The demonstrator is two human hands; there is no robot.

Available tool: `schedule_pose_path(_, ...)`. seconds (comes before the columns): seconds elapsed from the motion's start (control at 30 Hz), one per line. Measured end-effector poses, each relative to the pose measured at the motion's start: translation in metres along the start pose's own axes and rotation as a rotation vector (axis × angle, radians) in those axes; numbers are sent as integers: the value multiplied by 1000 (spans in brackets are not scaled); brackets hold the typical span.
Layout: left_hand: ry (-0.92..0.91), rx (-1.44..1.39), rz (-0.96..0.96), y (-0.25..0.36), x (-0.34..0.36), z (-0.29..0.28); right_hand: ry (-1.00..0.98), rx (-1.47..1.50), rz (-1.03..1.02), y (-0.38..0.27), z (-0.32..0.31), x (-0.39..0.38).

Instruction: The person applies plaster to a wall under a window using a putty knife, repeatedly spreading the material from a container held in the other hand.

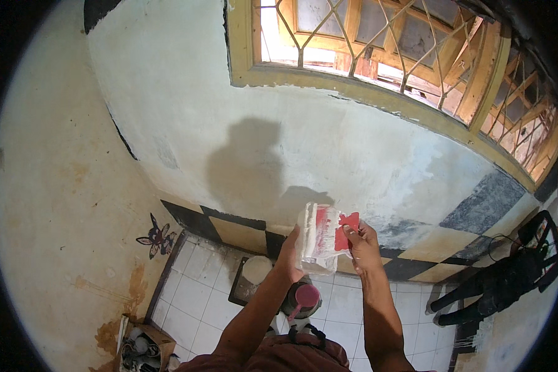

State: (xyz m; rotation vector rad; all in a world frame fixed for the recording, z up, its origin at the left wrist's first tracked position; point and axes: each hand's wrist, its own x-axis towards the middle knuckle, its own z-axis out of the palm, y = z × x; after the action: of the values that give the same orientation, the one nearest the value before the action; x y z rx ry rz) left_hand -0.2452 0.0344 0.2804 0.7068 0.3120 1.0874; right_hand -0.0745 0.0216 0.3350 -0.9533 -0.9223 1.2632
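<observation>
My left hand [288,255] grips the side of a see-through plastic container [319,263] whose rim and walls are smeared with white paste. Between the thumb and fingers of my right hand [366,249] is a red putty scraper [347,232] with an uneven edge. The scraper is at the container's right side; whether they touch I cannot tell. Both are held up in front of the wall [353,167], which has whitish patches. Below my hands, a pink dipper [306,296] rests on a dark round vessel, partly hidden.
A yellow-framed window [366,93] with a metal grille is above. On the tiled floor [198,297], a round whitish tub [256,270] stands on a dark board. At lower left is a cardboard box [161,341] of odds and ends; at right, a black folded object [499,282] leans near the wall.
</observation>
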Motion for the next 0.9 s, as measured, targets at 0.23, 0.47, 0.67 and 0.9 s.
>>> schedule_pose_path(0.23, -5, -181, -48, -1, 4, 4, 96, 133, -24, -15, -4, -4)
schedule_pose_path(0.47, -8, -437, -155, -1, 21, 25, 135, 383, 242, -8, -36, -5)
schedule_pose_path(0.67, -14, -425, -197, -3, 34, 43, 188, 704, 124, -26, -43, -9)
schedule_pose_path(0.9, 30, -484, -201, -9, 34, 48, 239, 893, -259, -47, -88, 53)
